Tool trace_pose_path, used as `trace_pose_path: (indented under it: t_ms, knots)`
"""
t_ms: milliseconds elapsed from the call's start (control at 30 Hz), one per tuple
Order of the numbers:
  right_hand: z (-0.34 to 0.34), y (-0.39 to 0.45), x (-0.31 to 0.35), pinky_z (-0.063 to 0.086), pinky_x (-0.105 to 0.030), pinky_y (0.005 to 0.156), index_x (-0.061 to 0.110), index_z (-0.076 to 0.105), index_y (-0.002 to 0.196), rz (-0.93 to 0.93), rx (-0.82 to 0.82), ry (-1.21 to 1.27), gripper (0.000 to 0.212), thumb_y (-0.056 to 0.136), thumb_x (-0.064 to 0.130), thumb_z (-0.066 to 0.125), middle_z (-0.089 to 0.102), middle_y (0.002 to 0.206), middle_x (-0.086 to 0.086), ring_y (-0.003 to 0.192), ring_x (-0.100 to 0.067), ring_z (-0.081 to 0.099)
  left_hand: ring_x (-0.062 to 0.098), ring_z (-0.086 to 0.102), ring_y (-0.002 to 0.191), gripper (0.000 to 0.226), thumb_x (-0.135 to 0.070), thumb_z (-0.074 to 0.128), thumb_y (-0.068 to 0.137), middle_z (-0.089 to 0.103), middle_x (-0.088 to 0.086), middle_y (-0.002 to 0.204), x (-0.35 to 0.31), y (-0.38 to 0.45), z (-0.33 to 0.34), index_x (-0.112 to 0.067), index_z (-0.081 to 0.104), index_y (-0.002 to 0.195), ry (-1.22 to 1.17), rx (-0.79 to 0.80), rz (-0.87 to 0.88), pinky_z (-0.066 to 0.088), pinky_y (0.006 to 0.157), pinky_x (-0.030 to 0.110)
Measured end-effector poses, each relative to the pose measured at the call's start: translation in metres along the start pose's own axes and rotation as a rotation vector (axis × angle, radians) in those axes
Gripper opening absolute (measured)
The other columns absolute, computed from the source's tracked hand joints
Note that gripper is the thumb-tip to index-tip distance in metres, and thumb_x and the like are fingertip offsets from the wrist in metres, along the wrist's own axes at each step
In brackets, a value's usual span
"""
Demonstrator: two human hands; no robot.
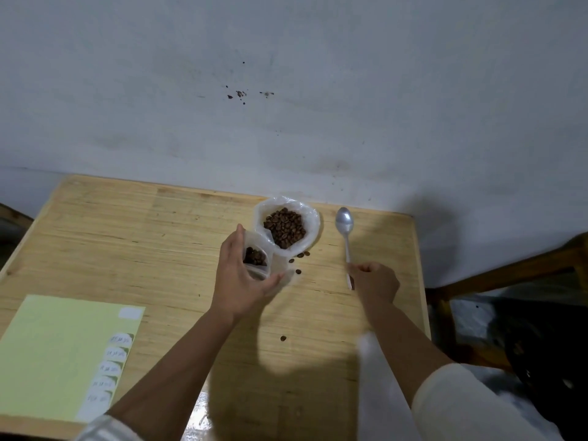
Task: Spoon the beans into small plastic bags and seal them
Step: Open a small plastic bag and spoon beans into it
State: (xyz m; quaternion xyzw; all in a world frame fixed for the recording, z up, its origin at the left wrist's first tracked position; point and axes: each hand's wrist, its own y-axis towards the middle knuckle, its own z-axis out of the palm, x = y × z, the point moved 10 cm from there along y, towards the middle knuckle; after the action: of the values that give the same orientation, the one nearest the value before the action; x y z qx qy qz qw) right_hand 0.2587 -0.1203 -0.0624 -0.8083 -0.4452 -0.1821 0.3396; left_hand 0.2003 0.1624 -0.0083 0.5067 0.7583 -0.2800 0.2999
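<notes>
A big open plastic bag of brown beans (284,227) stands at the far edge of the wooden table (133,237). My left hand (240,275) grips a small clear plastic bag (259,259), its mouth open and some beans inside, just left of the big bag. A metal spoon (345,233) lies flat to the right of the big bag, bowl pointing away. My right hand (372,280) rests at the spoon's handle end with its fingers curled around the handle.
A few loose beans (297,264) lie on the table near the bags, and one more bean (283,338) sits nearer me. A pale green sheet with white stickers (63,354) lies at the near left. A wooden chair (509,281) stands to the right of the table.
</notes>
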Motion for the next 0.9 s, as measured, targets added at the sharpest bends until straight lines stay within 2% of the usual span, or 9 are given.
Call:
trace_pose_path:
  t_ms: [133,267,367,433,500,600,700,767,900]
  knots:
    - [-0.004,-0.005,0.012,0.036,-0.022,0.071,0.007,0.073,0.086,-0.061,-0.02,-0.033,0.028,0.083,0.034,0.065,0.072,0.083,-0.006,0.078,-0.018,0.063,0.014,0.026,0.134,0.117,-0.041,0.083,0.063,0.024,0.005,0.147,-0.004,-0.002,-0.007,-0.019,0.007,0.15,-0.021,-0.025,0.011,0.023,0.108,0.022]
    - [-0.014,-0.034,0.061,0.037,-0.024,0.07,0.011,0.071,0.08,-0.238,-0.04,0.143,0.024,0.086,0.033,0.062,0.067,0.073,-0.002,0.072,-0.012,0.059,0.003,0.023,0.128,0.116,-0.038,0.083,0.064,0.024,0.005,0.147,-0.017,-0.008,-0.02,-0.019,0.008,0.15,-0.05,-0.031,0.072,0.02,0.106,0.016]
    - [0.001,-0.077,0.118,0.048,-0.026,0.068,0.017,0.07,0.071,-0.388,0.216,0.249,0.025,0.084,0.037,0.064,0.068,0.065,-0.004,0.063,-0.01,0.06,-0.002,0.022,0.125,0.117,-0.038,0.083,0.063,0.025,0.004,0.146,-0.028,-0.014,-0.035,-0.019,0.008,0.15,-0.088,-0.021,0.135,0.017,0.104,0.008]
    - [0.017,-0.11,0.148,0.053,-0.02,0.073,0.027,0.072,0.08,-0.425,0.414,0.312,0.01,0.081,0.036,0.068,0.071,0.071,0.007,0.071,-0.006,0.067,-0.003,0.022,0.124,0.117,-0.04,0.083,0.063,0.026,0.0,0.143,-0.034,-0.018,-0.048,-0.02,0.007,0.149,-0.107,-0.013,0.182,0.015,0.1,0.0]
    - [0.03,-0.136,0.169,0.054,-0.016,0.072,0.025,0.073,0.087,-0.445,0.507,0.326,0.011,0.08,0.033,0.071,0.071,0.073,0.012,0.072,-0.003,0.067,-0.005,0.022,0.123,0.116,-0.038,0.083,0.063,0.024,-0.007,0.138,-0.037,-0.022,-0.063,-0.02,0.008,0.149,-0.145,0.004,0.215,0.013,0.094,-0.007]
    - [0.039,-0.158,0.187,0.043,-0.007,0.056,0.012,0.074,0.085,-0.484,0.437,0.249,0.013,0.083,0.023,0.068,0.064,0.059,0.011,0.053,0.004,0.055,-0.005,0.022,0.125,0.116,-0.039,0.083,0.063,0.024,-0.005,0.142,-0.04,-0.024,-0.085,-0.018,0.008,0.15,-0.181,0.051,0.27,0.014,0.096,-0.007]
    - [0.044,-0.178,0.204,0.038,-0.011,0.051,0.011,0.072,0.078,-0.522,0.369,0.155,0.013,0.085,0.019,0.065,0.062,0.063,-0.001,0.053,-0.004,0.05,-0.003,0.021,0.127,0.132,-0.05,0.085,0.051,0.022,-0.007,0.141,-0.035,-0.025,-0.106,-0.019,0.005,0.15,-0.182,0.122,0.3,0.011,0.094,-0.009]
    - [0.045,-0.19,0.215,0.039,-0.013,0.051,0.012,0.072,0.079,-0.549,0.35,0.116,0.012,0.084,0.02,0.066,0.061,0.06,0.003,0.054,-0.006,0.052,-0.004,0.022,0.125,0.136,-0.047,0.088,0.045,0.023,-0.01,0.138,-0.029,-0.026,-0.121,-0.021,0.006,0.15,-0.181,0.146,0.311,0.01,0.092,-0.009]
    - [0.043,-0.217,0.239,0.048,-0.021,0.061,0.014,0.075,0.081,-0.641,0.329,0.046,0.011,0.082,0.02,0.066,0.07,0.069,0.003,0.064,-0.008,0.062,-0.002,0.035,0.116,0.109,-0.032,0.086,0.058,0.037,-0.012,0.127,-0.017,-0.026,-0.157,-0.025,0.024,0.147,-0.235,0.085,0.351,0.02,0.089,-0.008]
